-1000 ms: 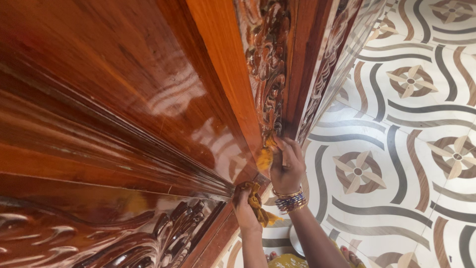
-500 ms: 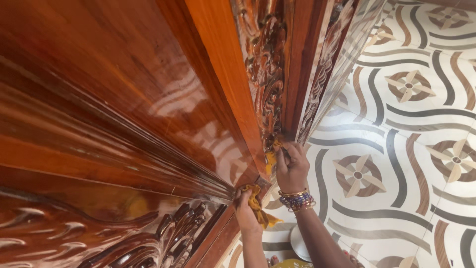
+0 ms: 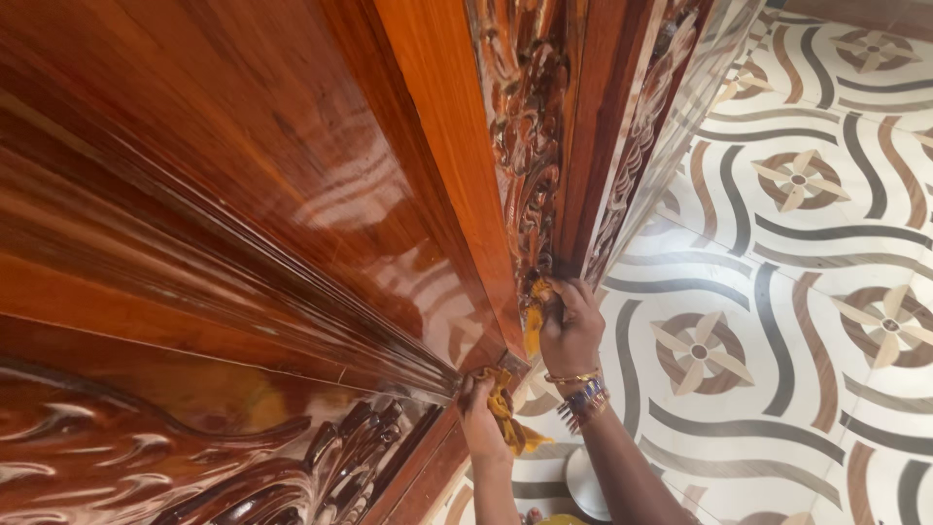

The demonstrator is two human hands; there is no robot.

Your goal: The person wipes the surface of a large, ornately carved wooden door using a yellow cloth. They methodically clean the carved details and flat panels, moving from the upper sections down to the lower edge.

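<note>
Yellow cloth (image 3: 535,316) pinched in right hand (image 3: 571,331) grip against carved door (image 3: 530,146).

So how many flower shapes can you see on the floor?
5: one beside the right hand at, one at the right edge, one above, one top right, one cut off at the bottom. The door hides others.

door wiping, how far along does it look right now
Looks done: the broad smooth door panel is glossy and throws clear reflections. In hand: the right hand presses a yellow cloth against the low end of the carved strip, while the left hand grips another bunch of yellow cloth at the moulding's edge. Left: whether the carving below has been wiped cannot be told.
</note>
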